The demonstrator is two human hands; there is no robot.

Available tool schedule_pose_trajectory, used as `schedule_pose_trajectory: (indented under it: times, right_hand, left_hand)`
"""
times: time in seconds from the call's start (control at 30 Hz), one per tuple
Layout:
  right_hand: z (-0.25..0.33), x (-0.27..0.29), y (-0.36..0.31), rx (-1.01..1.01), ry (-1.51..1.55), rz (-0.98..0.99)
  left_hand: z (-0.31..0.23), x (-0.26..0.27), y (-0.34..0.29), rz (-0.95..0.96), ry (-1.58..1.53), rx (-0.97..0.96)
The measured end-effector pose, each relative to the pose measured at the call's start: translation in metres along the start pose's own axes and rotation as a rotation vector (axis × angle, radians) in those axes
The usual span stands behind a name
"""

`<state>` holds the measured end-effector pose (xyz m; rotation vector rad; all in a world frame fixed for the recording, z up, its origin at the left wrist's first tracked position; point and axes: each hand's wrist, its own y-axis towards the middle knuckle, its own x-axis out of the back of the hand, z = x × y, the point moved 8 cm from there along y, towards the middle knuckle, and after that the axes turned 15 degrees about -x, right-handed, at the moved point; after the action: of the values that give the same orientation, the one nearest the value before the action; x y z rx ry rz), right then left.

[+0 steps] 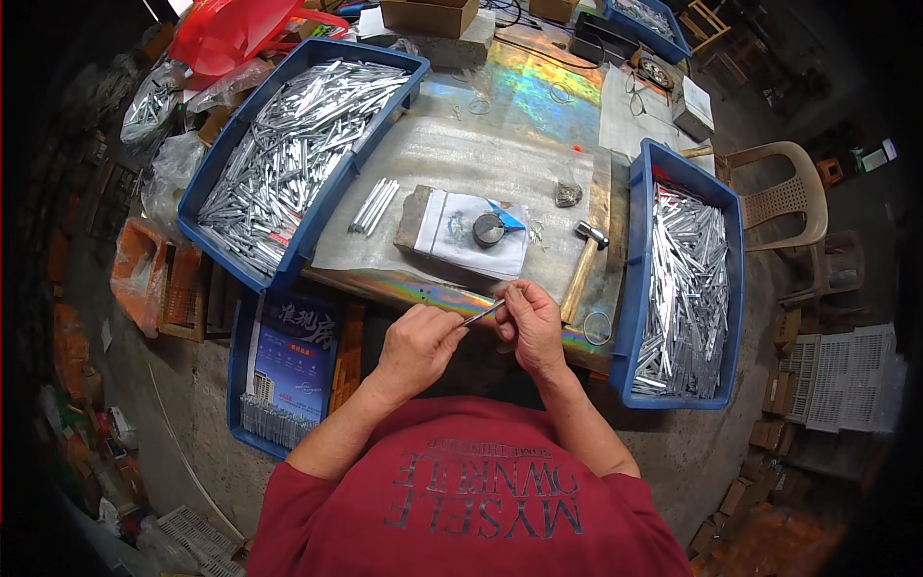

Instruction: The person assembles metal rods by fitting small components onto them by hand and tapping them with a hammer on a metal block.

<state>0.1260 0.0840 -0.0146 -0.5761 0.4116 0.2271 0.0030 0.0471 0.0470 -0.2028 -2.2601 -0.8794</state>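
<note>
A thin silvery metal rod (482, 313) spans the gap between my hands, just off the table's near edge. My left hand (417, 350) is closed on its lower left end. At the other end the fingers of my right hand (531, 325) pinch it, covering its tip. Beyond my hands, a small dark cylinder (488, 229) stands on a white paper-covered block (444, 238), beside a blue scrap. Several similar rods (375, 207) lie side by side to the block's left. A hammer (582, 272) with a wooden handle rests to the right of the block.
Blue bins heaped with silvery rods flank my work place: a left bin (197, 204) and a right bin (733, 288). Below the left one is another blue bin (234, 389) with a printed sheet. A grey lump (568, 194) sits on the table; a plastic chair (784, 197) stands at the right.
</note>
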Motion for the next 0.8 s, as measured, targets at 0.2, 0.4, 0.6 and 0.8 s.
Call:
schedule_pose_trajectory:
  times: [0.2, 0.4, 0.6, 0.8]
  right_hand:
    - [0.002, 0.006, -0.003, 0.039, -0.207, -0.016]
    - [-0.001, 0.011, 0.000, 0.023, -0.397, 0.027]
    - [0.064, 0.078, 0.028, 0.428, -0.756, -0.583]
    - [0.070, 0.062, 0.045, 0.571, -1.333, -0.704]
  left_hand:
    - [0.016, -0.024, 0.000, 0.015, -0.298, 0.222]
    - [0.026, -0.044, -0.008, 0.139, -0.476, 0.378]
    - [0.037, -0.058, -0.027, 0.111, -0.750, 0.558]
    - [0.039, -0.060, -0.031, 0.107, -0.781, 0.567]
